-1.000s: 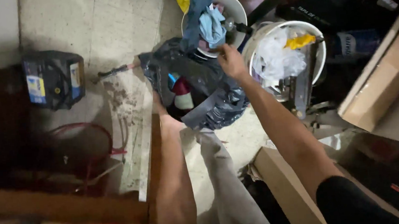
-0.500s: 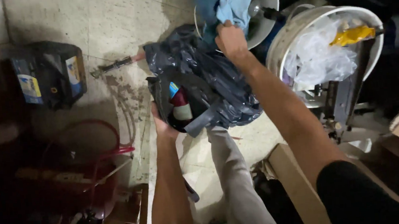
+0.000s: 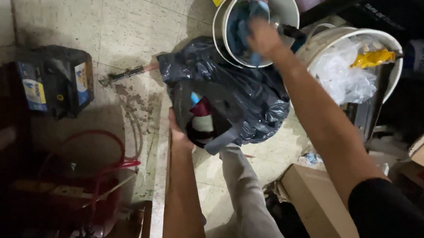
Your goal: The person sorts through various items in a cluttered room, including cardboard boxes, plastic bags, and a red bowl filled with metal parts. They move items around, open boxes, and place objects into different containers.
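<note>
Nearest, low in view: left hand [image 3: 180, 131] closed on the rim of the black rubbish bag [image 3: 231, 102], pulling its mouth open over the floor [image 3: 114, 26]; red and white scraps visible inside. Bag slumped on the tiles, touching the near side of the white bucket [image 3: 257, 22] and just left of the second white bucket [image 3: 353, 57] stuffed with clear plastic and something yellow. Farther out: right hand [image 3: 265, 39] reaching into the tilted white bucket, fingers curled round blue cloth [image 3: 242, 26]; grip looks shut on it, though blurred.

To do this well, probably: keep the bag mouth held wide and low, take a full handful of cloth, lift clear of the bucket rim before swinging across, so nothing snags or drops on the tiles.

Compared with half a second ago: right hand lower, now inside the bucket instead of above the bag with cloth raised; left hand at the same spot on the rim. Car battery [image 3: 55, 78] at the floor's left edge, unmoved.
</note>
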